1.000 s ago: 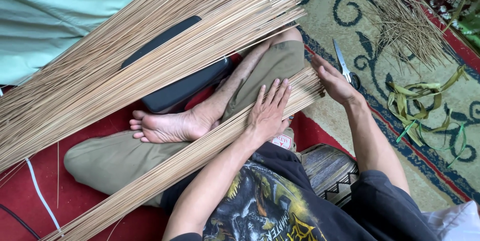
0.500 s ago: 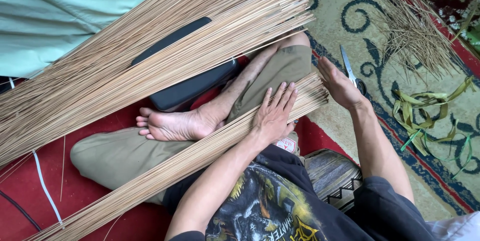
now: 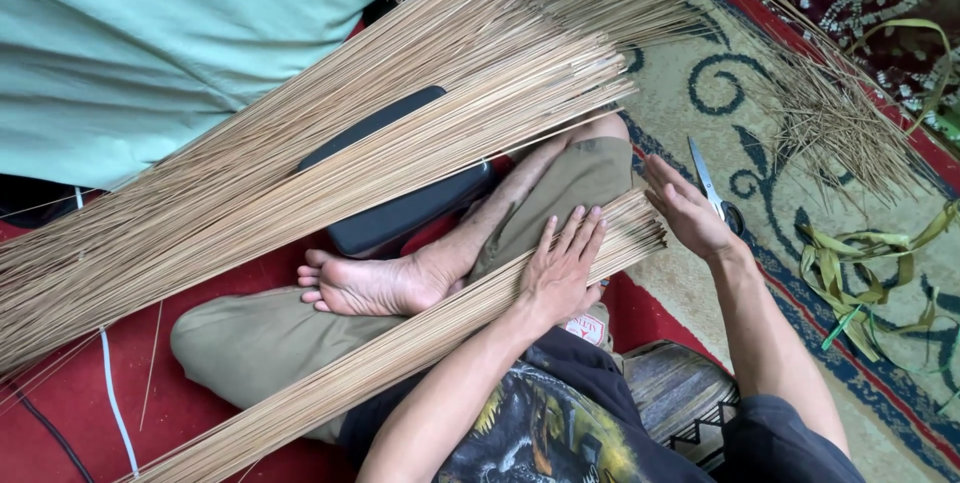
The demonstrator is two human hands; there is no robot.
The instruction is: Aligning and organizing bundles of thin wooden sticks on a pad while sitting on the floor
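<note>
A long bundle of thin tan sticks (image 3: 400, 348) lies across my crossed legs. My left hand (image 3: 560, 273) presses flat on the bundle near its right end, fingers stretched out. My right hand (image 3: 685, 213) stands open with its palm against the cut ends of the sticks. A much larger heap of the same sticks (image 3: 300, 163) fans across the upper left, over a black cushion (image 3: 400, 208). My bare foot (image 3: 375, 283) rests between the two piles.
Scissors (image 3: 712, 188) lie on the patterned carpet (image 3: 700, 53) just beyond my right hand. Green leaf strips (image 3: 860, 273) curl at the right. Loose dry sticks (image 3: 840, 113) spread at the upper right. Pale green cloth (image 3: 150, 43) fills the upper left.
The view has shifted, so everything sits lower and further right in frame. Both hands keep their places on the small bundle, the right palm still against the stick ends.
</note>
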